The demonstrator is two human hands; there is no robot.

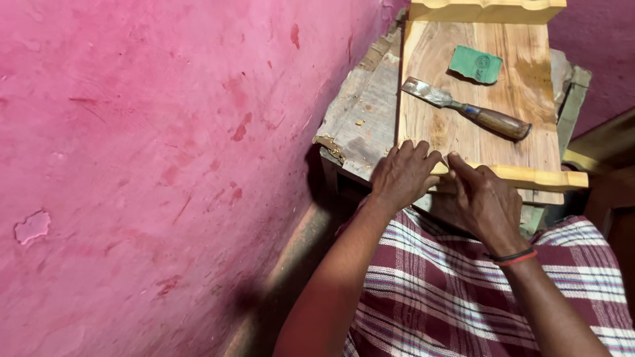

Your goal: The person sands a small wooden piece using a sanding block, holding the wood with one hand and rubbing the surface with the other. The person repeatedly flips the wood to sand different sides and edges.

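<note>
The yellow moulding (522,176) lies along the near edge of the wooden panel (476,132), and a matching strip (486,10) sits on the far edge. Both strips look in place, so the fitting seems largely done; what remains appears to be work at the near strip's left end, where the hands meet. Whether anything small is held there is hidden.

The left hand (403,175) rests fingers-down on the panel, fingertips pressed together at the strip's left end. The right hand (483,201) is curled beside it, its thumb and forefinger pinching at the strip's edge, so the strip runs off to the right from under the grip.

Farther up the panel lie a chisel (466,109) with a brown handle and a green scrap (476,64), both untouched. The panel rests on a rough bench (360,116) against a pink wall (152,152).
</note>
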